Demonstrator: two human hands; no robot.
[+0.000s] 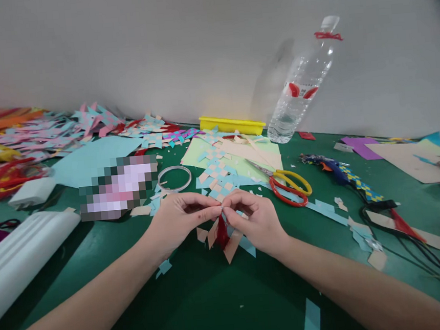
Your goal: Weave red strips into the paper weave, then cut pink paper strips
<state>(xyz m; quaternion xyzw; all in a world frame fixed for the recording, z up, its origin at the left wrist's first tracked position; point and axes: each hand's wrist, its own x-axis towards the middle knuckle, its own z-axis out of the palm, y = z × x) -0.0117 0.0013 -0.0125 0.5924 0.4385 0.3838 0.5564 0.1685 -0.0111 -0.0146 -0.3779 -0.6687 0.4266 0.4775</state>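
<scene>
My left hand [178, 217] and my right hand [255, 216] meet over the table with thumbs and forefingers pinched together. Right under the touching fingertips hangs a red thread tassel [221, 232], at the near end of a woven paper strip [217, 173] in light blue and peach. Both hands pinch at the tassel's top; the exact bit between the fingers is mostly hidden. Pointed peach and blue paper ends [232, 243] spread around the tassel. Scissors [289, 184] with red and yellow handles lie open, right of the strip. A coil of silver wire [175, 178] lies to the left.
A tilted water bottle [298, 86] stands at the back by a yellow tray [232, 125]. At left are a blurred-out phone-like object [120, 189], a white charger [33, 191], a long white object [31, 258] and woven paper pieces. Dark cables [412, 251] run at right. Paper scraps lie about.
</scene>
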